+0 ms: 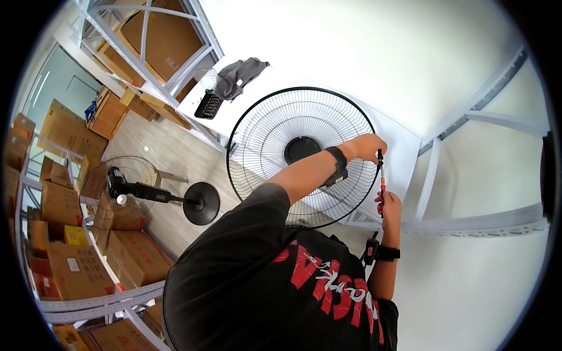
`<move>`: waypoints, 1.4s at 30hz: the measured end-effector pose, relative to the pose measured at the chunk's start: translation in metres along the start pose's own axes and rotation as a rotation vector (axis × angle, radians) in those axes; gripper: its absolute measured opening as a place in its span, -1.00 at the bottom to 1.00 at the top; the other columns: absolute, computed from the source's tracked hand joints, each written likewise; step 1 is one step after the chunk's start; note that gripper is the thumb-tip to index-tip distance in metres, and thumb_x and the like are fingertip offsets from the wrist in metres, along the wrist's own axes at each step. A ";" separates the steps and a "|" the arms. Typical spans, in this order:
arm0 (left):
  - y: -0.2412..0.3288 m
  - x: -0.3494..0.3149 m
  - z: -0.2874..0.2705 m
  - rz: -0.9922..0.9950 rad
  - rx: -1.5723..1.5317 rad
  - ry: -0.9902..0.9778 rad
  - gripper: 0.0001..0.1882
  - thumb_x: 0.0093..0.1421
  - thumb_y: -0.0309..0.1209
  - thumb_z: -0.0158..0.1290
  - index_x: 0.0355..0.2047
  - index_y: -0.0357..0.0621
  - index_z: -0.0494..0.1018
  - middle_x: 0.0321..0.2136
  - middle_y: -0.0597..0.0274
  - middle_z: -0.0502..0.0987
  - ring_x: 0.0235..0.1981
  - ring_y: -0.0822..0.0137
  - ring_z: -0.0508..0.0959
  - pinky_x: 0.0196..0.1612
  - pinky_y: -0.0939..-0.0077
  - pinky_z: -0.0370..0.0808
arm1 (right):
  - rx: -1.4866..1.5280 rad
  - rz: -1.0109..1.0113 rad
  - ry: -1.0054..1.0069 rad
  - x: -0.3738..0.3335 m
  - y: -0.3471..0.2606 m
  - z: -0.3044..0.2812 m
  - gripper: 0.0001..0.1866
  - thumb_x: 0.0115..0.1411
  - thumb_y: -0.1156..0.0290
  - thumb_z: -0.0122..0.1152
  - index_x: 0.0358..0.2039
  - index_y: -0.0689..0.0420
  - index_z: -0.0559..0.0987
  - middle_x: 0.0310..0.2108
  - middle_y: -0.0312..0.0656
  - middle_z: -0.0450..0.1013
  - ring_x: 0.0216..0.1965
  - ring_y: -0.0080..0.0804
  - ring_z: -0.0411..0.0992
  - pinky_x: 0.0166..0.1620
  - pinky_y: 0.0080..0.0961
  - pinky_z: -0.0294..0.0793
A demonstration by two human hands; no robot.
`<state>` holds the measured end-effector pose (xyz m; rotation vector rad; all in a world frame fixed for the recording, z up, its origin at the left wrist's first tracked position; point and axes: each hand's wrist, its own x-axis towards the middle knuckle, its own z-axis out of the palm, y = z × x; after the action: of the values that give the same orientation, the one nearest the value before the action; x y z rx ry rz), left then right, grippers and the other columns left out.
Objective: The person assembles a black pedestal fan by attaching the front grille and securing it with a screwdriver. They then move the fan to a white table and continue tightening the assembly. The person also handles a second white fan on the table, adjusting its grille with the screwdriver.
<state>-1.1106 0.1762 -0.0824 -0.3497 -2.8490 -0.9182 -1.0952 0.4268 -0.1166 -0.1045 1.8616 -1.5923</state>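
A round black wire fan grille (266, 126) stretches over the white table, a dark disc (302, 150) at its centre. My left arm reaches across it, and my left hand (369, 147) is closed at the right-hand rim, around a small black part (380, 155) there. Just below, my right hand (390, 206) grips a screwdriver (383, 188) with a red and black handle. Its shaft points up to the black part at the rim. Whether the tip touches a screw is too small to tell.
A dark grey cloth (239, 77) and a black tray (208, 105) lie at the table's far left. On the floor to the left is a black stand fan (146, 192), tipped over. Cardboard boxes (76, 269) fill metal shelving (111, 307) on the left. Grey metal posts (430, 169) flank the right.
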 end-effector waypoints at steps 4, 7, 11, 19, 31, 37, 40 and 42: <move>0.001 -0.001 -0.003 -0.013 0.002 0.004 -0.68 -0.11 -0.32 0.32 -0.33 -0.09 0.51 -0.36 0.11 0.54 -0.23 0.05 0.51 -0.18 0.24 0.44 | -0.059 -0.172 0.106 0.002 0.012 0.009 -0.75 0.28 0.30 0.05 -0.23 0.26 0.44 -0.54 -0.22 0.40 -0.69 -0.63 0.24 -0.66 -0.69 0.14; -0.001 -0.001 -0.001 -0.020 0.003 -0.003 -0.66 -0.12 -0.31 0.32 -0.33 -0.09 0.51 -0.36 0.10 0.55 -0.23 0.04 0.51 -0.18 0.23 0.44 | -0.049 -0.063 0.024 -0.015 -0.017 0.016 -0.76 0.29 0.28 0.02 -0.22 0.21 0.45 -0.54 -0.22 0.40 -0.68 -0.62 0.25 -0.66 -0.69 0.14; -0.008 0.003 0.005 0.044 -0.033 0.042 -0.65 -0.16 -0.27 0.32 -0.35 -0.09 0.51 -0.34 0.08 0.55 -0.24 0.02 0.52 -0.17 0.22 0.44 | -0.049 -0.035 -0.012 -0.005 -0.011 0.001 -0.76 0.28 0.30 0.04 -0.22 0.23 0.49 -0.54 -0.23 0.44 -0.67 -0.63 0.25 -0.64 -0.70 0.16; -0.003 -0.001 -0.007 0.008 0.008 -0.008 -0.65 -0.09 -0.32 0.31 -0.27 -0.11 0.53 -0.21 0.12 0.56 -0.12 0.07 0.50 -0.03 0.26 0.42 | -0.083 -0.259 0.132 -0.011 -0.013 0.011 -0.83 0.16 0.45 0.19 -0.24 0.22 0.52 -0.48 -0.20 0.44 -0.59 -0.53 0.41 -0.54 -0.58 0.37; 0.014 0.004 -0.019 -0.090 0.022 -0.122 -0.65 -0.08 -0.35 0.30 -0.24 -0.12 0.53 -0.19 0.14 0.56 -0.09 0.09 0.49 -0.01 0.29 0.42 | -0.194 -0.323 0.166 0.005 0.016 0.001 -0.76 0.14 0.42 0.18 -0.20 0.26 0.52 -0.47 -0.20 0.44 -0.57 -0.49 0.41 -0.48 -0.55 0.40; 0.006 0.002 -0.013 -0.081 0.028 -0.097 -0.64 -0.07 -0.35 0.31 -0.22 -0.10 0.54 -0.15 0.13 0.55 -0.08 0.08 0.49 0.02 0.29 0.42 | -0.074 -0.125 0.099 -0.014 -0.020 0.009 -0.76 0.14 0.41 0.17 -0.18 0.22 0.52 -0.46 -0.21 0.45 -0.53 -0.50 0.42 -0.47 -0.58 0.38; 0.010 0.003 -0.016 -0.075 0.032 -0.107 -0.66 -0.03 -0.37 0.28 -0.21 -0.11 0.54 -0.15 0.13 0.55 -0.06 0.08 0.48 0.03 0.28 0.41 | -0.067 -0.044 0.063 0.006 -0.003 0.002 -0.72 0.14 0.41 0.16 -0.13 0.22 0.50 -0.44 -0.22 0.45 -0.56 -0.53 0.40 -0.51 -0.61 0.32; 0.004 0.002 -0.012 -0.032 0.034 -0.068 -0.69 -0.04 -0.38 0.28 -0.24 -0.10 0.55 -0.21 0.12 0.56 -0.10 0.07 0.49 -0.01 0.27 0.42 | -0.145 -0.070 0.052 0.012 0.005 -0.001 -0.72 0.15 0.41 0.17 -0.13 0.22 0.50 -0.44 -0.21 0.45 -0.55 -0.53 0.41 -0.51 -0.62 0.32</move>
<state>-1.1110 0.1726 -0.0704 -0.3394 -2.9363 -0.8781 -1.1025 0.4231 -0.1266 -0.1957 2.0327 -1.5177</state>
